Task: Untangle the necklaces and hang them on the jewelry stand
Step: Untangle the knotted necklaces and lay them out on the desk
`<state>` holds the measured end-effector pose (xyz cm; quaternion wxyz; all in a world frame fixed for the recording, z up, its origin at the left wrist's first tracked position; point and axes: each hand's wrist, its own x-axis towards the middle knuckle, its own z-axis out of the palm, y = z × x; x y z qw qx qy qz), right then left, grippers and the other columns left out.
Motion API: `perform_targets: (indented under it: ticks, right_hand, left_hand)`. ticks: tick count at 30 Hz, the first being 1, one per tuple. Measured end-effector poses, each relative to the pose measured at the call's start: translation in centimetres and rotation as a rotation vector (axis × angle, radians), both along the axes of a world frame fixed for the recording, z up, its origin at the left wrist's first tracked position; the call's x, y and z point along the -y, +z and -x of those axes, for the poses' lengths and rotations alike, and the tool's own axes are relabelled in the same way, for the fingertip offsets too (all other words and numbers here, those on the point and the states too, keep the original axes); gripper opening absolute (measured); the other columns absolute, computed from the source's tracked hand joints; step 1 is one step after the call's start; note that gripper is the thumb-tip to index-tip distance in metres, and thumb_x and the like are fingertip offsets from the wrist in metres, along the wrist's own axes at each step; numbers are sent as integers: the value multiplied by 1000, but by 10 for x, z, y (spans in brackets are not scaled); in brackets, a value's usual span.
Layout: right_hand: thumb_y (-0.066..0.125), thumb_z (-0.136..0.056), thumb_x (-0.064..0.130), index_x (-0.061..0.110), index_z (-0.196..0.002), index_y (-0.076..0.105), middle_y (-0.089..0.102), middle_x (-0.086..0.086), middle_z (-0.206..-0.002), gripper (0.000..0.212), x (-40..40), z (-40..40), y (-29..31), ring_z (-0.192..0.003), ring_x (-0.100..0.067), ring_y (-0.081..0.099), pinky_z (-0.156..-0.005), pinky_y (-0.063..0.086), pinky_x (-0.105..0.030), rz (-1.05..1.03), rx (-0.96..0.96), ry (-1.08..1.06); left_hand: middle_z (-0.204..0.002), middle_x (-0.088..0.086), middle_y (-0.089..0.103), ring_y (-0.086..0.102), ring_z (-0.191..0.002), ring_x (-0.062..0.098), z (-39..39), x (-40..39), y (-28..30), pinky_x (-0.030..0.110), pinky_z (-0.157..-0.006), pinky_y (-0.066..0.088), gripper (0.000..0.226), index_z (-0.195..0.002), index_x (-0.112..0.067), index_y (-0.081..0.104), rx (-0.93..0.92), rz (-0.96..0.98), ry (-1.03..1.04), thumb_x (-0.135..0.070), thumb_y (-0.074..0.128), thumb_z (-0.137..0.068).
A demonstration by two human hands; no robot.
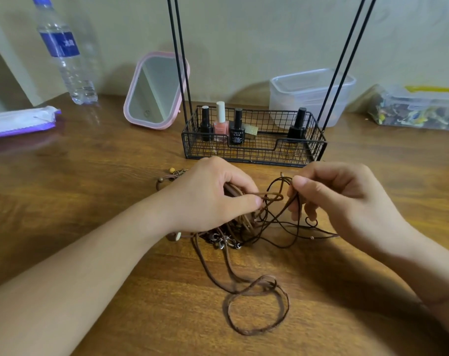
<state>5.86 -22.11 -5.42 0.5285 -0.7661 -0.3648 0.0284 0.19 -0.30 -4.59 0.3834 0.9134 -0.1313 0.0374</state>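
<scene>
A tangle of brown cord necklaces (pixel 246 228) with beads and small metal charms lies on the wooden table (pixel 115 201) between my hands. My left hand (pixel 213 199) grips a bundle of the brown cords, thumb pressing a lighter loop. My right hand (pixel 346 201) pinches a thin dark cord, lifted slightly off the table. A long brown loop (pixel 256 308) trails toward me. The jewelry stand (pixel 254 140) is a black wire basket with thin black uprights rising out of view; its top is hidden.
Several nail polish bottles (pixel 221 124) stand in the basket. A pink-framed mirror (pixel 155 91) and a water bottle (pixel 64 52) sit at the back left, a wipes packet (pixel 20 122) at far left. Two clear plastic containers (pixel 310 93) stand at the back right.
</scene>
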Motion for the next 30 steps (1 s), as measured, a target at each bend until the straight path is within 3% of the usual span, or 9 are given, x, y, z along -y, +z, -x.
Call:
perform_targets:
  ticks: [3,6,9,14,19,22,25,28,30]
  right_hand:
    - [55,-92,26,11,-77,70,69,-15,-71,26,0,-3,-1,-64,-35,62,-58,49,-37,-65,-104,66]
    - [56,-90,24,6,-76,68,68,-18,-72,26,-3,-2,-3,-63,-27,62,-62,50,-29,-132,-189,142]
    - [62,-91,37,13,-76,69,68,-14,-74,29,-6,0,-7,-70,-22,63,-67,52,-27,-182,-250,221]
    - [63,-87,30,13,-73,64,61,-12,-71,22,-12,3,-10,-70,-23,60,-68,53,-29,-373,-511,327]
    - [55,-85,22,9,-72,60,55,-13,-67,19,-15,4,-7,-67,-27,54,-65,51,-30,-446,-633,347]
    - [57,-93,18,11,-70,65,59,-15,-68,25,-11,1,-5,-63,-27,56,-63,50,-34,-300,-469,119]
    - [55,-95,12,8,-66,66,65,-13,-61,31,-1,-3,7,-55,-22,56,-59,45,-33,56,-231,-100]
    - [61,-91,14,9,-63,67,65,-5,-53,29,7,-2,19,-45,-11,55,-48,42,-18,416,-106,-63]
    - [66,-88,35,17,-64,69,67,6,-53,30,8,2,23,-45,-5,57,-48,42,-15,600,8,-19]
  left_hand:
    - [-72,-11,71,63,-67,2,0,0,1,14,-63,44,14,-81,-20,79,-4,14,-3,-20,68,-91]
    - [-73,-6,71,62,-66,6,0,2,-2,26,-63,48,13,-85,-20,79,-33,16,-45,-23,69,-91]
    - [-65,-8,67,53,-55,0,1,3,-2,19,-56,38,13,-87,-20,79,-68,36,-68,-27,70,-91]
    - [-83,6,75,68,-76,25,0,5,-6,50,-70,55,37,-92,-20,79,-56,37,-60,-53,65,-83]
    - [-71,4,68,59,-62,8,0,6,-7,30,-58,48,28,-82,-13,77,31,35,-53,-38,66,-88]
    - [-74,-7,71,65,-68,5,1,3,-3,22,-61,50,13,-85,-18,78,69,34,-59,-26,69,-89]
    - [-71,-13,71,64,-65,2,1,-4,6,12,-59,45,9,-88,-15,78,113,118,-51,-18,70,-91]
    - [-62,-14,62,52,-55,0,0,-10,11,7,-57,37,12,-89,-9,77,164,332,-4,-18,69,-90]
    - [-62,3,56,45,-55,2,-1,-10,11,9,-57,37,10,-86,-14,77,196,493,20,-24,73,-88]
